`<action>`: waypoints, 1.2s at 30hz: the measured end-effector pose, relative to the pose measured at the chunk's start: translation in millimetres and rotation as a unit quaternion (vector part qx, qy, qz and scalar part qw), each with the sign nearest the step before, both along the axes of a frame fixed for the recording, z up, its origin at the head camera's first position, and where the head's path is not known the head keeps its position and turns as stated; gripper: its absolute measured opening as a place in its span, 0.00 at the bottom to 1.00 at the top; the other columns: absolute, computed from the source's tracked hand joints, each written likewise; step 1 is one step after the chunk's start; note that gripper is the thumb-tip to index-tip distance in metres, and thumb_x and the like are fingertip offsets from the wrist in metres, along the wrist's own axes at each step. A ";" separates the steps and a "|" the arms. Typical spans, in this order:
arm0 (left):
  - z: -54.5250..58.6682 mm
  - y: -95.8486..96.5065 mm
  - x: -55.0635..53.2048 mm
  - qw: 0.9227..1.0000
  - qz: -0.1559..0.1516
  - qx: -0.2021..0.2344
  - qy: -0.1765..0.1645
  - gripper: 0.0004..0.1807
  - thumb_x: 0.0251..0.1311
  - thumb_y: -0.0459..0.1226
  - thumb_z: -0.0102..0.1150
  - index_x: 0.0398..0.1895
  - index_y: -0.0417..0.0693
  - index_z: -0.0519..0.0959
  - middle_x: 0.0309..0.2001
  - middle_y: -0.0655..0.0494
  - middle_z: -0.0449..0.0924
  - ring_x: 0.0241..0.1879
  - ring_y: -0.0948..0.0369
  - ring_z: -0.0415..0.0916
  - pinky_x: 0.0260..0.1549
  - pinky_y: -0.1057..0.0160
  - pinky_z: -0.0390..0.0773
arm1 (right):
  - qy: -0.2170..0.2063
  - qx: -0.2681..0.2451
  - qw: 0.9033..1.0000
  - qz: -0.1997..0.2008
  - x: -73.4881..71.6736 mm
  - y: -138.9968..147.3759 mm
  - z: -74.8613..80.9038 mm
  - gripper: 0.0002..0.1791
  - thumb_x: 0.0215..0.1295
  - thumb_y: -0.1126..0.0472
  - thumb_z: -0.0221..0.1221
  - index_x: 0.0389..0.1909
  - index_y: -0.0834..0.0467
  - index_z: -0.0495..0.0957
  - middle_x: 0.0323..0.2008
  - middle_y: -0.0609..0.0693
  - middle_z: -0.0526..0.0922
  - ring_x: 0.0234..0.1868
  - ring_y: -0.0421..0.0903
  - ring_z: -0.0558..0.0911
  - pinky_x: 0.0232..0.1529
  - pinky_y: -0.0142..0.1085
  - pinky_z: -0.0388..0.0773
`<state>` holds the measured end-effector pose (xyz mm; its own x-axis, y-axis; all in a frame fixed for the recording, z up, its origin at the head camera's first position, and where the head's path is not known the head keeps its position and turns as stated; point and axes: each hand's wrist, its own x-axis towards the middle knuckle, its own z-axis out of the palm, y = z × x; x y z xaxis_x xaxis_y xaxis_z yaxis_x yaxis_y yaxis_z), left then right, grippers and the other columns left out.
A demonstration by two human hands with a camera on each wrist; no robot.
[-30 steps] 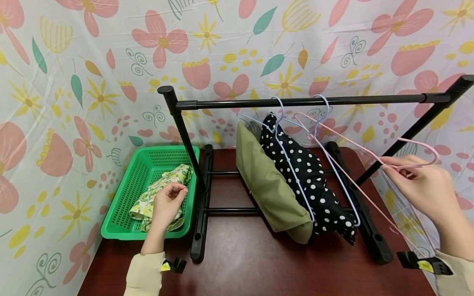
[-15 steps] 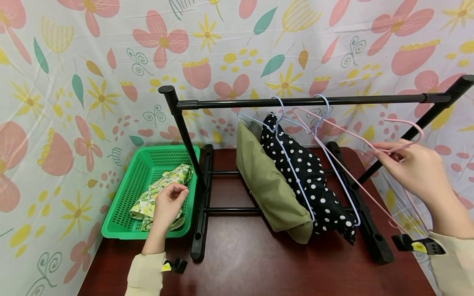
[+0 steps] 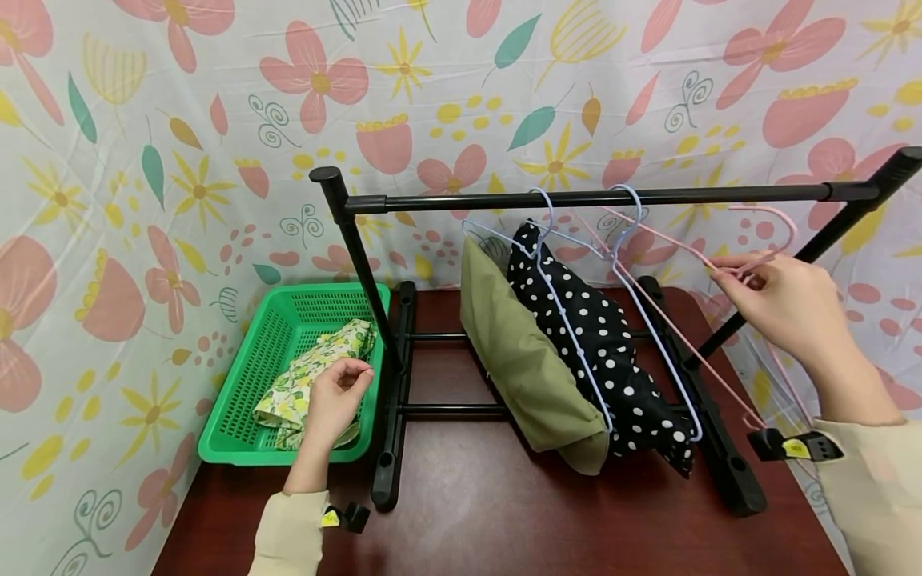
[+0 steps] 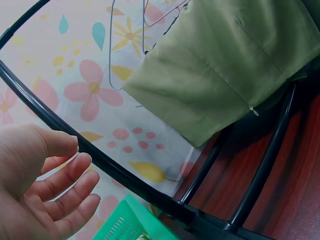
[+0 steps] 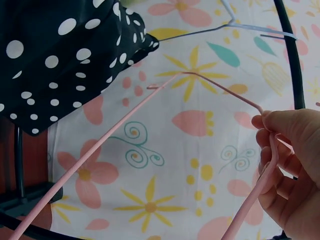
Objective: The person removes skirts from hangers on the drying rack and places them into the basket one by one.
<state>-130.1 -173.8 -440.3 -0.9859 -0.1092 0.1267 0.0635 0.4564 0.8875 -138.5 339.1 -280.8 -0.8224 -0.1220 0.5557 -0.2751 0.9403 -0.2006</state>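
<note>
One pink hanger (image 5: 251,200) pinched between right fingers (image 5: 287,159); left fingers (image 4: 75,192) loosely curled.

partly covered, partly cut off
the worktop's (image 3: 504,512) front edge is cut off below. near its left edge, the left hand (image 3: 337,402) hides part of the patterned cloth (image 3: 298,386); above its right, the right hand (image 3: 791,308) covers some of the pink hanger (image 5: 250,204). the yellow wrist labels (image 3: 795,448) are too small to read.

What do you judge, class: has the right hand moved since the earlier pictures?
Yes: in the head view, the right hand has moved left and up, nearer the rack's top bar.
</note>
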 end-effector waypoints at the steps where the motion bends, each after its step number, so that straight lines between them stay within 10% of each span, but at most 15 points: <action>1: -0.5 0.7 0.0 1.000 -0.001 -0.003 0.000 0.06 0.59 0.39 0.58 0.36 0.48 0.80 0.34 0.53 0.80 0.33 0.61 0.75 0.34 0.62 0.75 | 0.000 0.001 1.000 0.000 -2.1 -0.4 0.6 0.11 0.59 0.57 0.60 0.38 0.58 0.85 0.09 0.45 0.71 0.07 0.33 0.52 0.08 0.31 0.47; 18: -7.0 9.9 -0.1 1.000 0.003 0.002 -0.015 0.05 0.58 0.39 0.60 0.35 0.50 0.80 0.32 0.54 0.80 0.32 0.60 0.75 0.32 0.62 0.74 | -0.004 -0.001 1.000 -0.002 -30.5 -8.2 6.7 0.10 0.58 0.58 0.58 0.34 0.57 0.85 0.24 0.56 0.84 0.17 0.18 0.59 0.17 0.27 0.58; 27: -11.1 13.2 -3.3 1.000 -0.003 0.008 -0.013 0.06 0.58 0.40 0.59 0.35 0.49 0.81 0.32 0.56 0.80 0.32 0.60 0.75 0.29 0.62 0.74 | -0.013 0.017 1.000 -0.008 -40.1 -12.5 8.2 0.14 0.58 0.58 0.57 0.18 0.61 0.81 0.24 0.59 0.83 0.10 0.38 0.62 0.14 0.37 0.57; 36: -8.7 22.4 -7.3 1.000 -0.003 0.015 -0.009 0.03 0.57 0.39 0.60 0.33 0.51 0.81 0.32 0.55 0.80 0.31 0.60 0.75 0.29 0.62 0.74 | -0.036 0.020 0.999 -0.013 -48.0 -20.3 10.2 0.13 0.59 0.57 0.56 0.27 0.61 0.84 0.16 0.54 0.79 0.08 0.38 0.58 0.11 0.36 0.55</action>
